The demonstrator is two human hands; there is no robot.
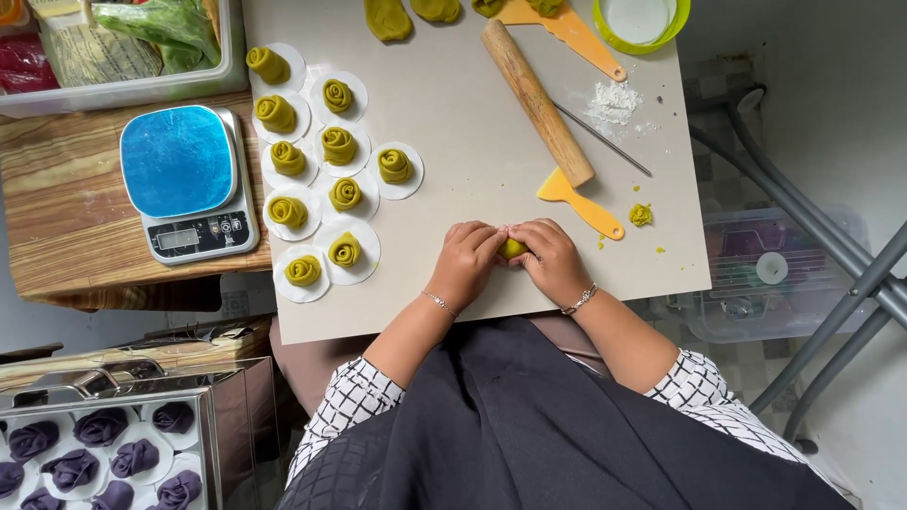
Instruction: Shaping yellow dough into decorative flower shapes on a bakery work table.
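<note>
1. While both hands meet near the front edge of the grey tabletop [453, 113], the left hand [468, 260] and the right hand [553, 260] curl closed around a small green dough piece [513, 248]; only a sliver of it shows between the fingertips.
2. At about 10 o'clock from the hands, ten green dough roses [338, 146] sit on white paper rounds in loose rows; the nearest one [345, 250] lies just beside the left hand.
3. At 1 o'clock, a wooden rolling pin [537, 102] lies slanted on the tabletop; a yellow scraper [581, 202] rests touching its lower end; a thin metal skewer [602, 139] lies just beside the pin.
4. At 2 o'clock, a small green dough scrap [641, 215] sits apart; a dusting of white flour [614, 101] lies beyond it.
5. At 12 o'clock, flat green dough pieces [388, 19] lie at the far edge; a second orange scraper [567, 33] and a green-rimmed bowl [605, 28] sit toward 1 o'clock.
6. At 9 o'clock, a kitchen scale with a blue top [179, 162] stands on a wooden table [66, 227].
7. At 8 o'clock, a metal tray [210, 425] holds purple dough roses [99, 427] on paper rounds.
</note>
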